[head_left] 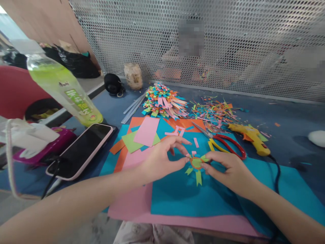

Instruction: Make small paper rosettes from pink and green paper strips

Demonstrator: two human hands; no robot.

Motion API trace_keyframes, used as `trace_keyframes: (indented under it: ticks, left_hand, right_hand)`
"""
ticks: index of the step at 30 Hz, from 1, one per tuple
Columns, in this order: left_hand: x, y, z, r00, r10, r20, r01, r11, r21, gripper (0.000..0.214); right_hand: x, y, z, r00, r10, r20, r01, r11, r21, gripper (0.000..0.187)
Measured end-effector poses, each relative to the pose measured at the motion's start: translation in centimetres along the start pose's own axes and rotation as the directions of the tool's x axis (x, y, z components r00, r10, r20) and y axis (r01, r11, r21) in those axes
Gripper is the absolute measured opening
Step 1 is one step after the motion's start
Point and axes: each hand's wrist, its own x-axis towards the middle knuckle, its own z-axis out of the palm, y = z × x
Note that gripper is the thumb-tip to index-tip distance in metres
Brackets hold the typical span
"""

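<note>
Between my two hands is a small round paper rosette, green in the middle with an orange rim and notched green strips sticking out. My right hand pinches its right edge between thumb and fingers. At its upper left, the thumb and a fingertip of my left hand close on a small pink strip at the rim; the other fingers are raised. Under the hands lies blue paper over pink paper. Loose pink strips are scattered just beyond. Red-handled scissors and yellow-handled scissors lie close to my right hand.
A yellow glue gun with a black cord lies at right. Finished-looking fringed paper pieces are heaped behind, beside paper scraps. Left stand a green drink bottle and a phone. A perforated metal panel closes the back.
</note>
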Motion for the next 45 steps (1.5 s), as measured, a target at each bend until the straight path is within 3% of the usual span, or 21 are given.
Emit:
trace_keyframes:
  ticks: [12, 21, 29, 45]
  left_hand:
    - [-0.04, -0.01, -0.03, 1.0, 0.01, 0.001, -0.01, 1.0, 0.001, 0.033]
    - [-0.18, 0.33, 0.05, 1.0, 0.012, 0.014, -0.011, 0.994, -0.107, 0.034]
    - [-0.18, 0.36, -0.21, 0.998, 0.021, 0.059, -0.008, 0.975, -0.22, 0.036]
    - [-0.09, 0.67, -0.05, 0.997, -0.006, 0.074, 0.024, 0.969, -0.246, 0.029]
  right_hand:
    - [-0.05, -0.09, -0.03, 1.0, -0.004, 0.007, 0.004, 1.0, 0.005, 0.018]
    - [0.19, -0.3, -0.22, 0.999, 0.023, -0.024, -0.022, 0.999, 0.032, 0.018]
    - [0.07, -0.34, -0.13, 0.999, 0.038, 0.037, -0.039, 0.998, 0.045, 0.02]
    - [0.03, -0.38, -0.02, 0.998, 0.017, 0.056, -0.019, 0.999, 0.035, 0.019]
